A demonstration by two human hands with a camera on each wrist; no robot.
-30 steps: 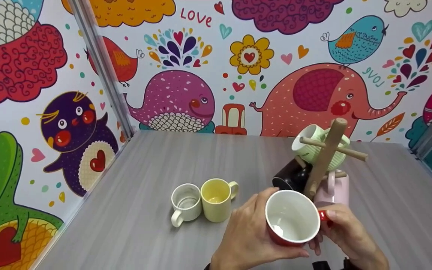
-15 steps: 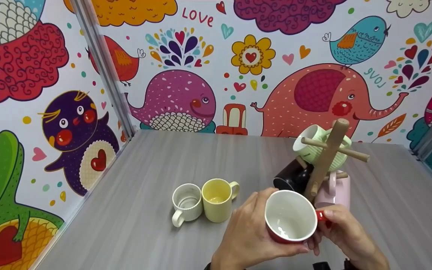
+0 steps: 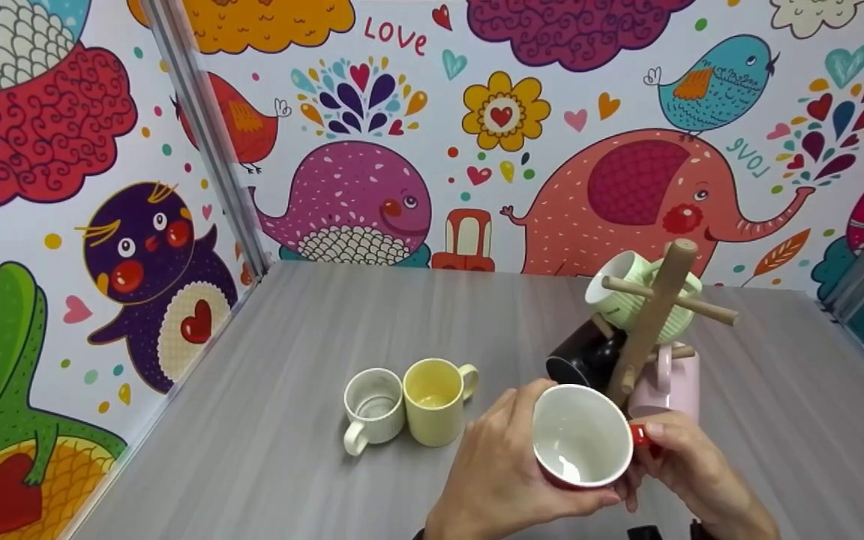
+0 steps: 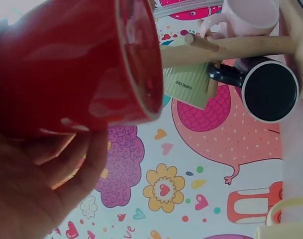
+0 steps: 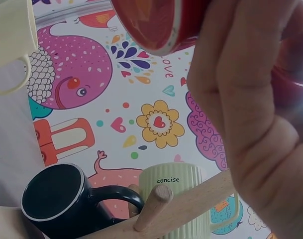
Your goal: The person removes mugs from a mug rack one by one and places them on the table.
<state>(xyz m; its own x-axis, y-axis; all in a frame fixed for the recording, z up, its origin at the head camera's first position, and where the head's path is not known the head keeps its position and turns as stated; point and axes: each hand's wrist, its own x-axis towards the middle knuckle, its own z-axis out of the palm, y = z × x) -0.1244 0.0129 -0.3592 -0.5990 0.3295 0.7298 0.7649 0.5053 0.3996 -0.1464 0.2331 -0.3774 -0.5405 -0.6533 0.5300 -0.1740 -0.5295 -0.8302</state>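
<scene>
Between my two hands is a red mug (image 3: 583,436) with a white inside, its mouth turned up toward the head camera. My left hand (image 3: 496,465) grips the mug's body from the left, fingers and thumb curled round it. On the other side my right hand (image 3: 694,465) pinches the red handle (image 3: 640,435). Just behind the mug stands a wooden mug tree (image 3: 649,322). A light green mug (image 3: 627,296), a black mug (image 3: 588,351) and a pink mug (image 3: 676,382) hang on its pegs. The left wrist view shows the red mug's side (image 4: 66,69) close up.
Left of my hands, a white mug (image 3: 373,409) and a yellow mug (image 3: 434,405) stand side by side on the grey table (image 3: 267,450). Printed cartoon walls (image 3: 477,187) enclose the back and sides. A bare peg (image 3: 709,309) sticks out right on the tree.
Little differs. The red mug stays in both hands, shifted very slightly; the other mugs and the tree keep their places.
</scene>
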